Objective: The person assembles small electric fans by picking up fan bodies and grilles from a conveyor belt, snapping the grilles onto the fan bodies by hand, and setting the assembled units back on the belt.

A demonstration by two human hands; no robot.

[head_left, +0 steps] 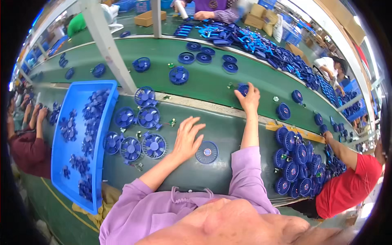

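Observation:
My left hand (pixel 188 138) hovers over the dark green worktop with its fingers apart and nothing in them. Just right of it, a round blue fan grille (pixel 207 152) lies flat with its centre disc facing up. My right hand (pixel 250 100) reaches across onto the green conveyor belt, thumb and fingers about the rim of a blue fan housing (pixel 243 89); the fingers partly cover it. On the worktop to the left sit several blue fan housings with blades (pixel 148 116), small green circuit boards (pixel 172 122) beside them.
A blue tray (pixel 107 134) of loose fan blades stands at the left. Stacked fan housings (pixel 301 154) fill the right, near a co-worker in a red shirt (pixel 345 183). More fan parts (pixel 179 75) lie on the belt (pixel 155 61). A white post (pixel 108 45) rises at the left.

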